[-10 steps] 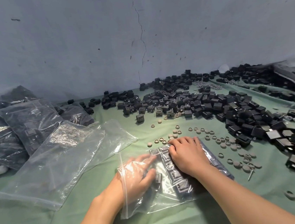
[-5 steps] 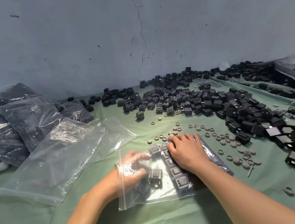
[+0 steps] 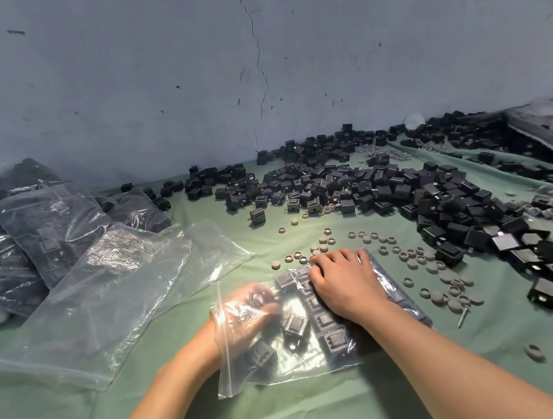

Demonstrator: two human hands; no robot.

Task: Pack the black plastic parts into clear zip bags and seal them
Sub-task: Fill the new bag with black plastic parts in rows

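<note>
**Bag mouth faces left, with the left hand already in it**

The clear plastic zip bag (image 3: pixel 313 365) lies flat on the green cloth (image 3: pixel 359 406) in front of the person. Its long axis runs left to right, with the open zip edge at the left. The left hand (image 3: pixel 249 312) reaches in through that mouth. It is blurred behind the film, so I cannot tell whether it grips anything. The right hand (image 3: pixel 344 286) rests palm down and flat on the bag's far right part, pinning rows of square black plastic parts (image 3: pixel 329 322). A few parts sit loose inside the bag beside the left hand. I'd say they want nudging rightward into the rows before sealing.
</note>
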